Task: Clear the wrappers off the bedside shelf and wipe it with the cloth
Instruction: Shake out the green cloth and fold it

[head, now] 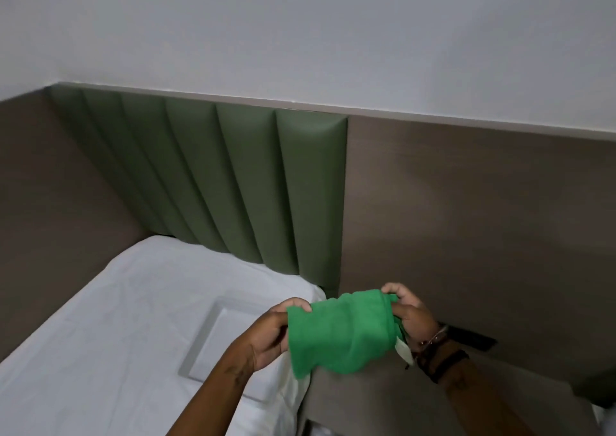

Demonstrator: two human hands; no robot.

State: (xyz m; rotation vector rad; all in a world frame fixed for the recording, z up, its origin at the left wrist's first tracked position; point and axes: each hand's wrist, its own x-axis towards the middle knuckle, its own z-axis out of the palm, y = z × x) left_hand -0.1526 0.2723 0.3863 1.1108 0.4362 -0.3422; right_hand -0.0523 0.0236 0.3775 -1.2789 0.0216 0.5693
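A bright green cloth (343,332) hangs stretched between both my hands, low in the head view. My left hand (276,332) pinches its left edge. My right hand (408,312) grips its right edge, with bracelets on the wrist. The cloth hangs above the grey-brown bedside shelf (376,399), whose top shows below it. A small pale scrap (405,352) peeks out under the cloth by my right wrist; I cannot tell what it is. No other wrappers show on the visible part of the shelf.
A bed with white sheets (116,319) and a white pillow (230,345) lies to the left of the shelf. Behind stand a green padded headboard (253,182) and a brown wall panel (466,219). A dark slot (473,335) sits in the panel by my right wrist.
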